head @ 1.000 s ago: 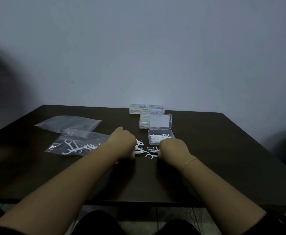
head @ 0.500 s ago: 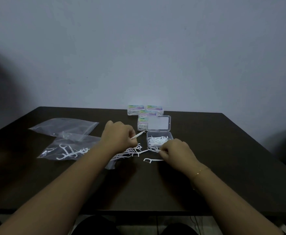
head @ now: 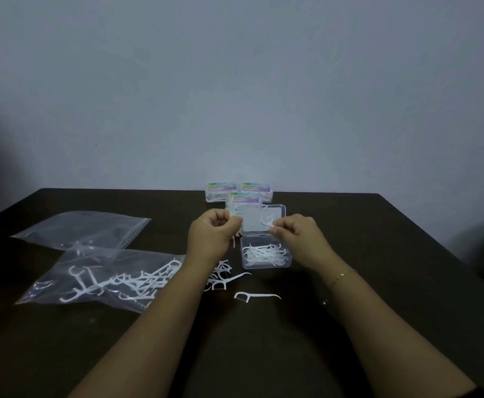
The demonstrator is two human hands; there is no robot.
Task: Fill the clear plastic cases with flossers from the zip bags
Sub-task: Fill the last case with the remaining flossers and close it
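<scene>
Flosser (head: 266,224) pinched in right hand (head: 298,239) grip above open case (head: 266,256).

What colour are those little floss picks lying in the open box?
White. The flossers in the open clear case show plainly against the dark table in the head view.

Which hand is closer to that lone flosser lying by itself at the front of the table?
Right. The right hand is raised beyond the lone flosser, slightly to its right; the left hand is also raised, farther off to its left.
</scene>
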